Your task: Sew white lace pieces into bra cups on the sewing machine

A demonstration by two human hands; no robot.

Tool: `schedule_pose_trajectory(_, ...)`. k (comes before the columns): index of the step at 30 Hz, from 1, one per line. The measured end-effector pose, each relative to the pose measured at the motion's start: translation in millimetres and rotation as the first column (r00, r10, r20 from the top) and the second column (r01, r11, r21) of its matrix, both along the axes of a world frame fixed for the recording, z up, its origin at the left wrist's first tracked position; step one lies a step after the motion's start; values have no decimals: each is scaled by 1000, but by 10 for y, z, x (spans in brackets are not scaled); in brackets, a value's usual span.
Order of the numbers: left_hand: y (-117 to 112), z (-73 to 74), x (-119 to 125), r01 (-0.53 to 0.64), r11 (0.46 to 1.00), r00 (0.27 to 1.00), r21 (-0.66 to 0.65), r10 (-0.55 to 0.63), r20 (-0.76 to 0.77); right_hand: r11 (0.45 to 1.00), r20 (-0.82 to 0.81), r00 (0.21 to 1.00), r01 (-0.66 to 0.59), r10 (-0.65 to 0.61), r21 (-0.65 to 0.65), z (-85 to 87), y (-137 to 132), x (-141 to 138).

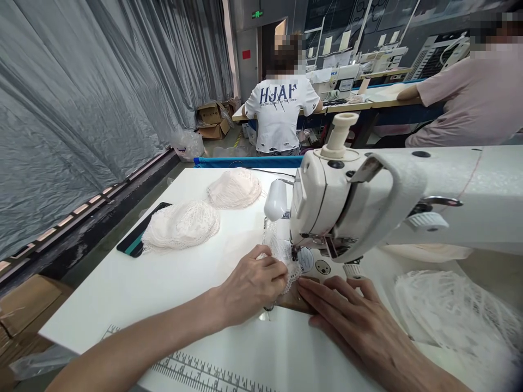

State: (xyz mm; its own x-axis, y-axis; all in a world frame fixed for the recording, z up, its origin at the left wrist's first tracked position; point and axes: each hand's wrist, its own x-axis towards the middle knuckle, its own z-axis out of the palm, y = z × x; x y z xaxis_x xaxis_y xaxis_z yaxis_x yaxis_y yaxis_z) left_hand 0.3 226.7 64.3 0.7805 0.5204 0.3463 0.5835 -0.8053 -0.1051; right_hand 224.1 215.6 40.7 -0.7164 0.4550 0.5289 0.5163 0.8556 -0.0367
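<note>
A white sewing machine [368, 190] stands on the white table [171, 277]. A small piece of white lace [281, 250] lies under its needle. My left hand [251, 286] presses on the lace with its fingers curled and pinched on the lace edge. My right hand [351, 321] lies flat beside it, fingers stretched out and pressing a brownish strip [292, 300] just in front of the needle plate.
Two stacks of pale lace cups [182, 226] [235, 189] sit further back on the table, one over a dark pad [137, 239]. More lace [453, 316] is heaped at right. Two people sit at benches behind. A grey plastic curtain [81, 98] hangs left.
</note>
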Motion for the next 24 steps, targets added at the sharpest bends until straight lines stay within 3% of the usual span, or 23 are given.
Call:
schedule_pose_trajectory(16,218,-60,-28,-119,993,992,-1,119,-34,997,56,997,46,-43,-63,-27,11,-8)
schedule_pose_trajectory(19,154,-77,0,-161,987,985,-9,161,-59,997,63,998,31,-26,-73,-23,29,-3)
schedule_pose_trajectory(24,-150,-21,67,-285,957,952,-47,277,-131,993,81,997,4,6,-120,-8,72,33)
